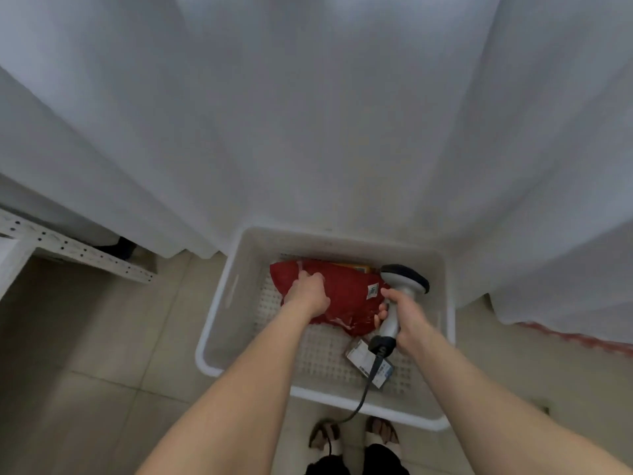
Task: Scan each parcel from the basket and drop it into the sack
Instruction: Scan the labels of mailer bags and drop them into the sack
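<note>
Red parcel point(346, 296): soft, glossy red plastic mailer, crumpled and creased, roughly wedge-shaped; small white label near its right edge; lies in the far half of the basket.
Basket point(219, 323): white plastic, rectangular, rounded corners, slot handle in the left wall, perforated grid floor; stands on the floor.
Left hand point(308, 293): palm down on the left part of the red parcel, fingers point(310, 277) curled over and gripping its upper edge.
Right hand point(406, 313): fingers wrapped tight round the scanner's handle, thumb on the near side.
Scanner point(400, 289): light grey pistol-shaped body, dark rounded head just beside the parcel's label; black base with a black cable point(366, 392) trailing toward the person.
Small parcel point(363, 359): flat, pale, printed with a label, on the basket floor near the right front; partly hidden by the scanner base.
Yellow item point(356, 268): only an edge shows behind the red parcel, possibly another parcel.
Floor point(102, 354): beige tiles, smooth.
White fabric point(308, 114): draped, softly folded, hanging behind the basket.
</note>
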